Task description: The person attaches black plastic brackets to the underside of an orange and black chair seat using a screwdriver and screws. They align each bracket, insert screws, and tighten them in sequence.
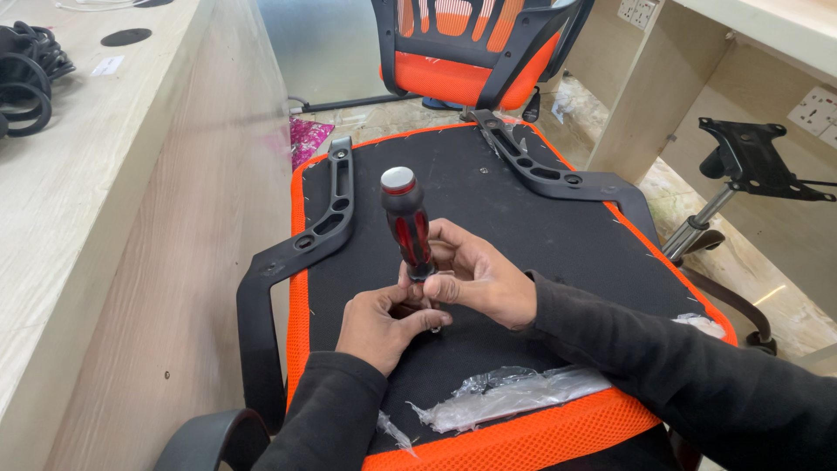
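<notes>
An upturned orange chair seat (532,218) with a black underside lies in front of me. A red and black screwdriver (407,222) stands upright on it, handle up. My right hand (479,279) grips the lower end of the handle. My left hand (384,323) pinches around the shaft near the tip, touching the seat bottom; the tip itself is hidden by my fingers. Black armrest brackets are fixed along the left edge (327,218) and the right edge (540,161) of the seat.
A light wooden desk side (174,244) stands close on the left. Clear plastic wrapping (506,392) lies on the seat's near edge. An orange and black chair back (475,44) stands behind. A chair base with gas cylinder (741,174) sits at the right.
</notes>
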